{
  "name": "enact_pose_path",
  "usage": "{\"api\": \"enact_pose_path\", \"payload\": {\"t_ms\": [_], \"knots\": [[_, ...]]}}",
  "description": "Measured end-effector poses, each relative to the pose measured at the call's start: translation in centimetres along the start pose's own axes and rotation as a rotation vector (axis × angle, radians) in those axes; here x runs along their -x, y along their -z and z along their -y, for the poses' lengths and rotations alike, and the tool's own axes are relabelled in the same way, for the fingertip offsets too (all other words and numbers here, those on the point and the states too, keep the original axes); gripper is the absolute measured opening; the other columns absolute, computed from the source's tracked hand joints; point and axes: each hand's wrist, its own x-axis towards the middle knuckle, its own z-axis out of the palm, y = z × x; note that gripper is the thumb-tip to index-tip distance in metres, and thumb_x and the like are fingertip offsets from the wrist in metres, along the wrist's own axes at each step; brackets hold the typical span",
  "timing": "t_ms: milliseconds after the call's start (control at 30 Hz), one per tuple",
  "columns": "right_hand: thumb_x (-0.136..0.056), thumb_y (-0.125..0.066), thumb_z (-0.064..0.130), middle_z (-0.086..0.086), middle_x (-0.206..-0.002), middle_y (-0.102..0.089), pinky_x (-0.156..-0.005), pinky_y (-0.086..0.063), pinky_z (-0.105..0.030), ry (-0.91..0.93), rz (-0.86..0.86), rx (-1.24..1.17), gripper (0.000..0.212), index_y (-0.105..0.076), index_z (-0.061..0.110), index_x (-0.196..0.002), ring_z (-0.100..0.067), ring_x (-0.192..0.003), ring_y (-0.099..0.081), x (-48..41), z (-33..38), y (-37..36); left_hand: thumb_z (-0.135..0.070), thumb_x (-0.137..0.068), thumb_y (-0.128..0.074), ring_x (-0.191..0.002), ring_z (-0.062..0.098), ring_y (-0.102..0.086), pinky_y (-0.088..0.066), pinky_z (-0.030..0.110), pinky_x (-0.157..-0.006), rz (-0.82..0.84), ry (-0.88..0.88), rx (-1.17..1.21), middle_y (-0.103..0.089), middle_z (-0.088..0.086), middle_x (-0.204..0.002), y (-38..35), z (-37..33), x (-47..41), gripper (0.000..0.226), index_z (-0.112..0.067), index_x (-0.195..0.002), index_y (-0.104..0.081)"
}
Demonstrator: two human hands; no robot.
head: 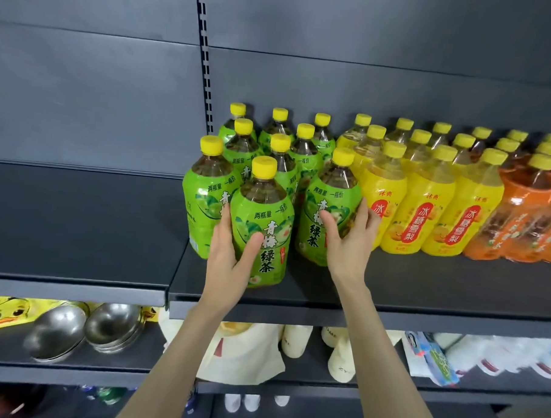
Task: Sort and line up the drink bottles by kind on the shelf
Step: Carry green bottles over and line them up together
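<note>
Several green-label tea bottles with yellow caps stand clustered on the dark shelf (390, 286). One green bottle (264, 227) stands forward of the rest, and my left hand (231, 254) grips its left side with thumb across the label. My right hand (348, 240) wraps round the front right green bottle (328, 204), fingers reaching between it and the yellow bottles. To the right, yellow-label bottles (425, 212) stand in rows, then orange-label bottles (526, 216) at the far right.
The shelf section to the left (77, 225) holds nothing. Below, a lower shelf carries steel bowls (82, 330), a yellow duck package (4, 310), pale bottles (296, 342) and white packets (498, 357). A slotted upright (205, 57) splits the back panel.
</note>
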Motion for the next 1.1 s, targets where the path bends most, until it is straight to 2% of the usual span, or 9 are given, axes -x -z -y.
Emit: {"api": "enact_pose_path", "payload": {"t_ms": [133, 233, 367, 433, 567, 667, 800, 900, 1100], "knots": [[-0.086, -0.062, 0.050, -0.004, -0.142, -0.030, -0.105, -0.028, -0.025, 0.073, -0.103, -0.103, 0.081, -0.025, 0.016, -0.149, -0.015, -0.133, -0.031, 2.1, 0.9, 0.3, -0.054, -0.089, -0.044, -0.120, -0.017, -0.032, -0.026, 0.008, -0.095, 0.008, 0.035, -0.001, -0.033, -0.021, -0.138, 0.7, 0.1, 0.2, 0.070, -0.030, -0.150, -0.019], [-0.083, -0.059, 0.054, 0.009, -0.126, -0.047, -0.094, -0.037, -0.009, 0.110, 0.046, -0.330, 0.072, -0.037, 0.017, -0.141, 0.007, -0.116, -0.046, 4.5, 2.5, 0.0, -0.051, -0.094, -0.037, -0.112, -0.030, -0.029, -0.021, -0.007, -0.089, 0.011, -0.006, -0.034, -0.038, -0.012, -0.134, 1.3, 0.3, -0.1, 0.060, -0.024, -0.147, -0.029], [-0.074, -0.063, 0.057, 0.008, -0.133, -0.051, -0.102, -0.043, -0.022, 0.080, 0.278, -0.468, 0.077, -0.039, 0.022, -0.139, -0.002, -0.124, -0.048, 5.9, 3.9, -1.8, -0.049, -0.088, -0.047, -0.103, -0.012, -0.051, -0.046, 0.021, -0.091, -0.222, -0.033, 0.055, -0.054, -0.009, -0.111, 2.2, 1.0, 0.3, 0.031, -0.031, -0.112, -0.057], [-0.069, -0.067, 0.059, 0.009, -0.136, -0.049, -0.106, -0.043, -0.032, -0.004, 0.339, -0.522, 0.082, -0.037, 0.027, -0.139, -0.004, -0.126, -0.047, 5.9, 3.8, -2.8, -0.052, -0.083, -0.054, -0.101, -0.001, -0.054, -0.049, 0.025, -0.084, -0.347, -0.019, 0.080, -0.050, -0.010, -0.108, 2.7, 1.4, 0.3, 0.037, -0.028, -0.111, -0.055], [-0.059, -0.072, 0.071, 0.000, -0.132, -0.053, -0.103, -0.046, -0.041, -0.106, 0.361, -0.501, 0.097, -0.041, 0.022, -0.136, -0.011, -0.122, -0.053, 5.8, 3.1, -4.5, -0.057, -0.077, -0.062, -0.124, 0.012, -0.040, -0.034, 0.026, -0.102, -0.368, 0.002, 0.011, -0.036, -0.004, -0.126, 3.9, 2.2, -2.2, 0.075, -0.014, -0.134, -0.039], [-0.061, -0.071, 0.061, 0.000, -0.123, -0.060, -0.098, -0.050, -0.038, -0.158, 0.302, -0.543, 0.083, -0.048, 0.020, -0.129, -0.010, -0.113, -0.058, 6.1, 2.9, -5.2, -0.060, -0.068, -0.069, -0.126, 0.011, -0.043, -0.038, 0.034, -0.107, -0.207, 0.089, 0.105, -0.042, -0.003, -0.134, 4.3, 2.6, -4.8, 0.088, -0.019, -0.138, -0.034], [-0.065, -0.069, 0.059, -0.004, -0.119, -0.060, -0.095, -0.050, -0.039, -0.128, 0.129, -0.516, 0.075, -0.051, 0.016, -0.124, -0.016, -0.111, -0.059, 6.7, 3.0, -6.2, -0.041, -0.070, -0.080, -0.107, 0.008, -0.058, -0.048, 0.039, -0.098, -0.072, 0.162, 0.128, -0.059, -0.006, -0.115, 4.9, 3.2, -6.9, 0.075, -0.018, -0.128, -0.039], [-0.066, -0.067, 0.062, -0.005, -0.120, -0.059, -0.095, -0.048, -0.033, -0.108, 0.005, -0.475, 0.075, -0.050, 0.017, -0.123, -0.019, -0.113, -0.057, 6.8, 3.1, -6.8, -0.030, -0.073, -0.079, -0.097, 0.000, -0.058, -0.050, 0.033, -0.091, -0.087, 0.140, 0.113, -0.058, -0.014, -0.103, 5.6, 3.8, -7.2, 0.062, -0.016, -0.121, -0.043], [-0.068, -0.065, 0.055, -0.007, -0.117, -0.058, -0.089, -0.045, -0.015, -0.069, -0.082, -0.427, 0.073, -0.049, 0.011, -0.124, -0.016, -0.110, -0.056, 6.7, 2.9, -7.5, -0.030, -0.075, -0.078, -0.097, 0.000, -0.059, -0.050, 0.032, -0.089, -0.167, 0.113, 0.164, -0.057, -0.015, -0.104, 6.8, 4.9, -8.1, 0.066, -0.011, -0.127, -0.042]]}}
